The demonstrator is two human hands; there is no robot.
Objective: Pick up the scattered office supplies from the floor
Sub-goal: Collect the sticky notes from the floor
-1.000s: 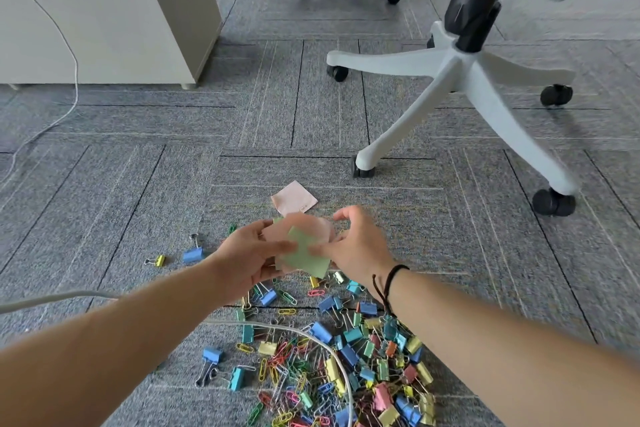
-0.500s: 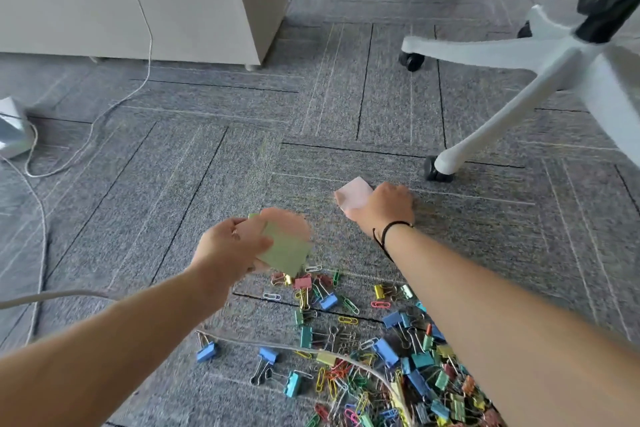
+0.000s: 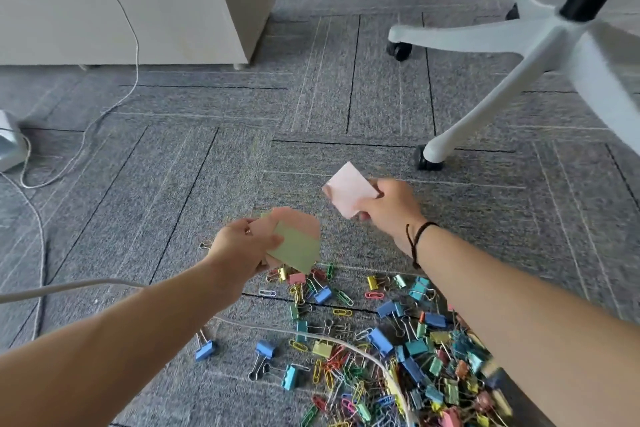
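r hand (image 3: 388, 210) closed on a pale pink sticky note (image 3: 348, 189), pinched at its lower r corner btw thumb and fingers; note held up off the carpet, tilted, well clear of the floor. black cord bracelet (image 3: 417, 239) on r wrist

l hand (image 3: 239, 250) gripping a small stack of notes: green sticky note (image 3: 298, 250) on top, thumb pressed on its l edge, salmon-pink note (image 3: 294, 222) behind it, sticking out above. another green edge peeks at upper l of stack, can't tell if separate sheet. stack held above the near edge of the clip pile. the two hands are apart, r one further out

below/btw forearms: heap of binder clips and paper clips (image 3: 398, 357) on grey carpet (image 3: 207, 166), mixed blue, teal, yellow, pink, green; densest lower r, partly under r forearm. a few strays to the l, e.g. blue binder clip (image 3: 205, 350). white cable (image 3: 346, 347) runs across the heap

further out: white chair base (image 3: 502, 55) w/ black castors upper r, beige cabinet (image 3: 138, 0) upper l, thin white cord (image 3: 114, 104) trailing down from it to a white device (image 3: 10, 142) at l edge
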